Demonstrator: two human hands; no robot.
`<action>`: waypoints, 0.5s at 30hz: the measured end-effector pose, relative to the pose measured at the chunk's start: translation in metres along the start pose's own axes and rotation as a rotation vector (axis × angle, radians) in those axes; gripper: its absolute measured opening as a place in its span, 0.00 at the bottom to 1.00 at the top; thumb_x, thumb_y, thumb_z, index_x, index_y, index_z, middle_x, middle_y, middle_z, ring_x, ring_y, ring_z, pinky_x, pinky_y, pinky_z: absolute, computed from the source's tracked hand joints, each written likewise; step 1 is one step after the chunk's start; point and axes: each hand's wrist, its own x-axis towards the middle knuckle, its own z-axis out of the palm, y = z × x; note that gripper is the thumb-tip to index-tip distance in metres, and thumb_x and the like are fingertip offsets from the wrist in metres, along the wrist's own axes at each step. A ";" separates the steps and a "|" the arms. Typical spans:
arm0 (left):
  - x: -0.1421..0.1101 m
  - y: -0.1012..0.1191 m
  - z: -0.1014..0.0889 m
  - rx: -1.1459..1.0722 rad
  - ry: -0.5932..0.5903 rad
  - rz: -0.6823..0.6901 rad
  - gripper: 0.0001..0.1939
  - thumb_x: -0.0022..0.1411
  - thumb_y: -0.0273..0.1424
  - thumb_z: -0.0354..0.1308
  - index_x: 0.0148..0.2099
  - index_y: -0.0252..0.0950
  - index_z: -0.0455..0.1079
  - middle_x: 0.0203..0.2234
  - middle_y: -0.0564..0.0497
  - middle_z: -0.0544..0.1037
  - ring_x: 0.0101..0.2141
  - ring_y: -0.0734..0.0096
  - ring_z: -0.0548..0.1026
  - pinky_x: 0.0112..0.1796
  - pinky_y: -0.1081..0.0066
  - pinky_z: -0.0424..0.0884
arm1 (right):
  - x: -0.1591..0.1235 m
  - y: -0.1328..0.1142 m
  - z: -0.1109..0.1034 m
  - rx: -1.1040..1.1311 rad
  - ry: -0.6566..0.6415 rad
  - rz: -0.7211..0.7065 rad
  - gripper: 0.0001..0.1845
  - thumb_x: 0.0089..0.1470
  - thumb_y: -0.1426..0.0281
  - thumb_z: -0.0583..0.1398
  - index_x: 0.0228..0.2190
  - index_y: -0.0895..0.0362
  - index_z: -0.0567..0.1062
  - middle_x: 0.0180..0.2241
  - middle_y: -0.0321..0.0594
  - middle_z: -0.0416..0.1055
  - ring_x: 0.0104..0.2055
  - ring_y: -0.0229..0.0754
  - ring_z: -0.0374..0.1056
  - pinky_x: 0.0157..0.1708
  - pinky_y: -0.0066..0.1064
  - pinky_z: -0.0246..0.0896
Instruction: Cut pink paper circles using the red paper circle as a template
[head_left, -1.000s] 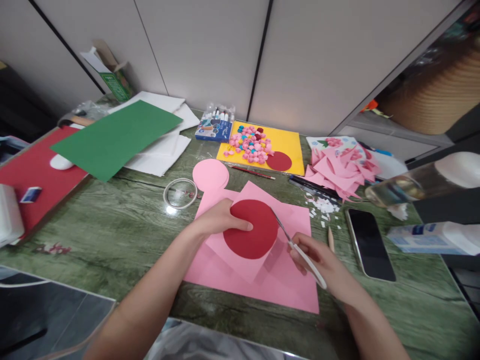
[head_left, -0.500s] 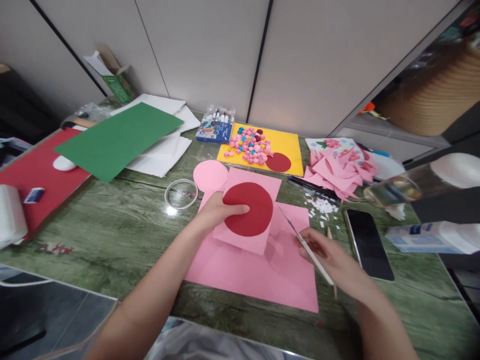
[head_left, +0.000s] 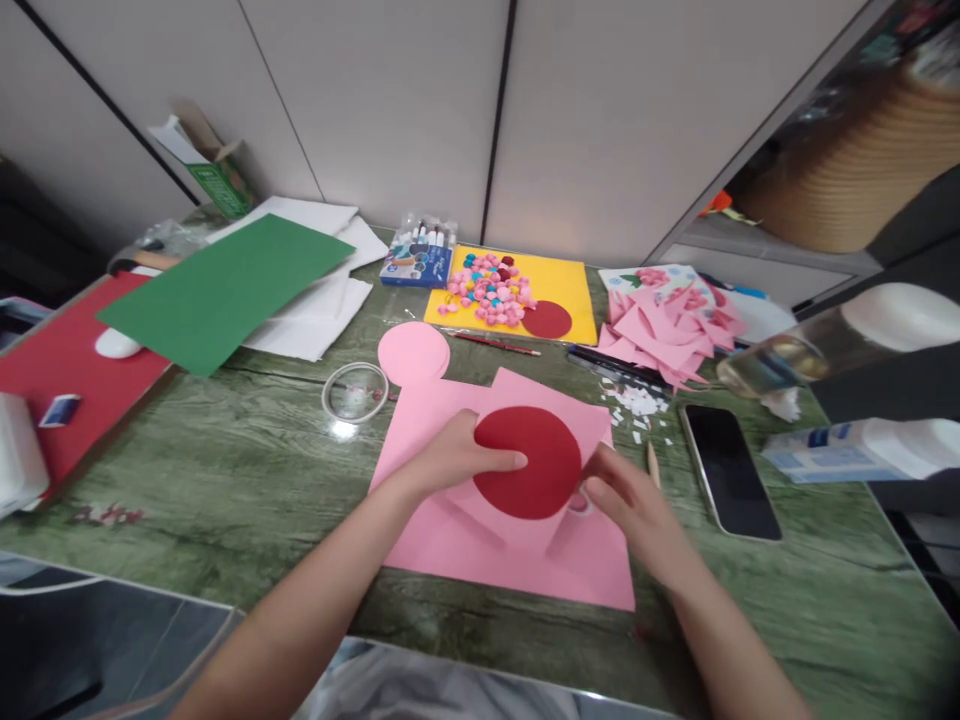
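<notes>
My left hand (head_left: 471, 455) is closed on a sheet of pink paper (head_left: 517, 395), its thumb pressing a dark red paper circle (head_left: 532, 485) flat against it. The sheet is raised and tilted above a larger pink sheet (head_left: 439, 550) on the table. At the right edge of the raised sheet is my right hand (head_left: 626, 510), fingers curled. A pale handle loop of scissors (head_left: 579, 501) shows beside its thumb; the blades are hidden by paper. Pink paper circles (head_left: 412, 352) lie at the upper left corner of the larger sheet.
A tape ring (head_left: 355, 392) lies left of the pink paper. Behind are a red pencil (head_left: 499, 345), yellow card (head_left: 566, 280) with small pompoms, and a marker box (head_left: 416, 265). Rightward are pink scraps (head_left: 664, 335), a phone (head_left: 729, 470) and bottles (head_left: 847, 450). Green card (head_left: 232, 285) lies left.
The pink sheet with the red circle has turned and moved right and nearer. My right hand has brought the scissors to its right edge, where most of them is now hidden.
</notes>
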 end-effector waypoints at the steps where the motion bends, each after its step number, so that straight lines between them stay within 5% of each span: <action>1: -0.001 0.000 0.002 0.034 -0.029 -0.022 0.24 0.38 0.40 0.68 0.37 0.32 0.70 0.32 0.48 0.80 0.34 0.61 0.77 0.29 0.70 0.73 | 0.000 -0.001 0.003 0.120 -0.028 0.015 0.16 0.54 0.58 0.56 0.38 0.56 0.71 0.34 0.43 0.72 0.34 0.43 0.68 0.33 0.33 0.65; 5: -0.004 0.000 0.009 0.134 -0.178 -0.038 0.22 0.40 0.40 0.67 0.35 0.32 0.70 0.30 0.47 0.79 0.31 0.62 0.77 0.25 0.72 0.71 | 0.001 0.000 0.012 0.378 0.066 0.124 0.14 0.49 0.60 0.62 0.35 0.57 0.74 0.36 0.44 0.75 0.36 0.46 0.70 0.36 0.35 0.66; 11: -0.002 -0.001 0.014 0.166 -0.235 0.073 0.12 0.47 0.37 0.62 0.30 0.33 0.73 0.26 0.48 0.79 0.28 0.64 0.77 0.24 0.72 0.70 | 0.001 0.003 0.013 0.230 0.206 0.221 0.13 0.46 0.60 0.63 0.25 0.58 0.75 0.25 0.41 0.74 0.29 0.46 0.70 0.29 0.35 0.67; 15: -0.004 0.001 0.018 0.101 -0.250 0.226 0.20 0.50 0.32 0.61 0.47 0.36 0.70 0.42 0.46 0.77 0.38 0.62 0.76 0.37 0.66 0.73 | 0.001 0.007 0.011 0.217 0.232 0.217 0.13 0.46 0.60 0.62 0.25 0.58 0.75 0.21 0.38 0.72 0.27 0.46 0.69 0.26 0.34 0.66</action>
